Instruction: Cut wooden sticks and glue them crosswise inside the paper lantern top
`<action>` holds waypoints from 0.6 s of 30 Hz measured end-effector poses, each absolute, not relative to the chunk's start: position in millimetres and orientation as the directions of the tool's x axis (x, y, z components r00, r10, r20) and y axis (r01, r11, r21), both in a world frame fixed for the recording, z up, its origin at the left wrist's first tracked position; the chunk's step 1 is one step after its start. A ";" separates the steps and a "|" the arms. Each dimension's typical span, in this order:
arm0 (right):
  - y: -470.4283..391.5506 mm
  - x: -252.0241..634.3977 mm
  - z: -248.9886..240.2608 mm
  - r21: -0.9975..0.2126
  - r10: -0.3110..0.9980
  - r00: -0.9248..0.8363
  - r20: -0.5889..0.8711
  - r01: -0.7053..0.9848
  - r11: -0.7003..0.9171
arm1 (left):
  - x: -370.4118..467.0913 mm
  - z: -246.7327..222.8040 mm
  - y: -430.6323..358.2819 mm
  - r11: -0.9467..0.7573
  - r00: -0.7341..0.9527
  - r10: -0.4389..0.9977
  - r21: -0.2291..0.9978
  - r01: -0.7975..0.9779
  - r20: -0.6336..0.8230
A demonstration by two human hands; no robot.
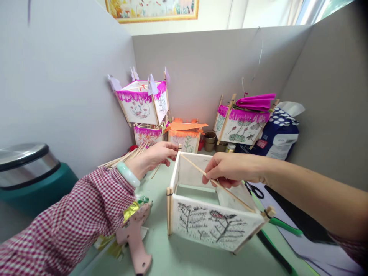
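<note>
An open-topped lantern frame point(211, 222) with white panels and dark drawings of branches stands on the pale green table. My right hand point(225, 170) is closed on a thin wooden stick point(235, 198), which lies diagonally over the frame's opening from its back left corner to its front right corner. My left hand point(158, 157), with a pale green bangle on the wrist, is beside the post at the back left corner. Its thumb and fingers are apart, and nothing shows between them.
Finished lanterns with magenta point(140, 103) and orange fringes point(184, 140) stand behind, another point(241, 124) at the back right. A pink glue gun point(135, 241) lies front left, near loose sticks point(126, 158). Black scissors point(255, 190) and green-handled pliers point(286, 226) lie right.
</note>
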State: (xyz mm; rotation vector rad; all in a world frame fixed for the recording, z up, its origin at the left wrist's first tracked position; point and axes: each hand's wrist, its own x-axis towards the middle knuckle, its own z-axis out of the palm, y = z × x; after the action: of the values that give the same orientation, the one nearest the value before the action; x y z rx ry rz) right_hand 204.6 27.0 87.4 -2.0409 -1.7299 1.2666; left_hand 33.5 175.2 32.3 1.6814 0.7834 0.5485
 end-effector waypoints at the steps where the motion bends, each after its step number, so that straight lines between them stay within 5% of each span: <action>1: 27.6 204.7 86.8 -0.619 0.875 -0.040 -0.483 0.722 -0.309 | 34.0 32.5 175.2 -0.128 0.667 0.744 0.970 0.206 -0.043; 9: 28.2 209.4 81.2 -0.662 0.892 -0.079 -0.444 0.700 -0.268 | 32.6 35.8 171.0 -0.140 0.689 0.725 0.972 0.187 -0.028; 18: 28.4 209.0 78.8 -0.672 0.891 -0.093 -0.444 0.692 -0.263 | 32.8 40.3 164.4 -0.368 0.696 0.716 0.879 0.304 0.059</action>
State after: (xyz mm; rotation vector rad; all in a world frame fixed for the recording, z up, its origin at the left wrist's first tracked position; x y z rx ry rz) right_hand 209.0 28.4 78.8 -1.9466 -1.7489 1.2810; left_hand 32.8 164.4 40.3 1.9590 0.7875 0.5476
